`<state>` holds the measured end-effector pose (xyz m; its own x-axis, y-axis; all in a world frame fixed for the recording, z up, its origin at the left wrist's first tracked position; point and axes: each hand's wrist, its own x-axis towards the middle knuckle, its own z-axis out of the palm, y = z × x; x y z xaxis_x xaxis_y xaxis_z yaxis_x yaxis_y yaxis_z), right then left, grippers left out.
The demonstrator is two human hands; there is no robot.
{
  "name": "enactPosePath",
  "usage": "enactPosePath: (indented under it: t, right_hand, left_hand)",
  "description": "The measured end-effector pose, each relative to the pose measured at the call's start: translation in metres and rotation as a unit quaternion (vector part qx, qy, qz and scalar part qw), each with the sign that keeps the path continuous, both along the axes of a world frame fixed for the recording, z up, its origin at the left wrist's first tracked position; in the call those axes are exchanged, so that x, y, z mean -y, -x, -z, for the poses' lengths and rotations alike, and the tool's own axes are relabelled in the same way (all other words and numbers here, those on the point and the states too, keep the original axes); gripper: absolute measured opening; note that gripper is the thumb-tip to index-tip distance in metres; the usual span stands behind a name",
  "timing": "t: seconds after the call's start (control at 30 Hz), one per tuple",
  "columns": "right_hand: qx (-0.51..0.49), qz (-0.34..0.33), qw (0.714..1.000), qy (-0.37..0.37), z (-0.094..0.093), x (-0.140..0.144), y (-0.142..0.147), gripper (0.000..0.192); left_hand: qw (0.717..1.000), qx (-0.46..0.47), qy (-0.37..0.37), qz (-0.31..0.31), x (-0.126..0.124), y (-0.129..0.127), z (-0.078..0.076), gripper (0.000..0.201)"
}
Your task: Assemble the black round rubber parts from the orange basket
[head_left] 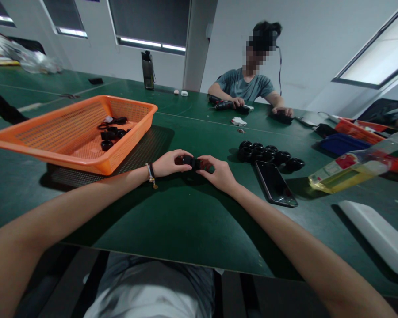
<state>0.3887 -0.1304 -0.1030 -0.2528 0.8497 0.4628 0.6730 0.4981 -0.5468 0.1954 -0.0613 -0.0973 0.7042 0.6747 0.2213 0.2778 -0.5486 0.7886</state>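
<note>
My left hand closes its thumb and fingers around a small black round part just above the green table. From the other side, my right hand pinches dark material at the part's right end. Whether this is one piece or two pressed together I cannot tell. To the right of my right hand stands a cluster of several glossy black round parts. Left of my hands, an orange mesh basket holds a few black parts and a short dark cable.
A smartphone, a tilted bottle of yellow liquid and a white block lie to the right. Across the table, a co-worker handles dark items near a power drill. A dark water bottle stands at the back.
</note>
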Motion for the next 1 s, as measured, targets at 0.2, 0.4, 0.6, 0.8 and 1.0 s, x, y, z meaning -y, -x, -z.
enactPosePath:
  t: [0.2, 0.4, 0.6, 0.8, 1.0]
  right_hand:
    - [0.006, 0.005, 1.000, -0.004, 0.0007, -0.0006, 0.0002, 0.026]
    - [0.002, 0.004, 1.000, 0.001, 0.0015, -0.0015, 0.0006, 0.026]
    - [0.007, 0.000, 1.000, -0.004, 0.0022, -0.0014, -0.0007, 0.030]
    - [-0.006, -0.010, 1.000, -0.002, 0.0031, -0.0010, -0.0005, 0.029]
    - [0.003, -0.002, 1.000, 0.006, 0.0022, -0.0008, -0.0002, 0.028]
  left_hand:
    - [1.000, -0.006, -0.007, -0.002, 0.0002, 0.0001, -0.0003, 0.040]
    - [1.000, -0.003, -0.010, 0.001, 0.0006, -0.0003, 0.0001, 0.042]
    - [1.000, -0.010, -0.012, -0.001, 0.0008, 0.0005, -0.0007, 0.042]
    - [1.000, -0.006, -0.007, 0.005, 0.0003, 0.0003, 0.0001, 0.042]
    - [1.000, -0.006, -0.018, 0.002, -0.0005, 0.0004, 0.0011, 0.043]
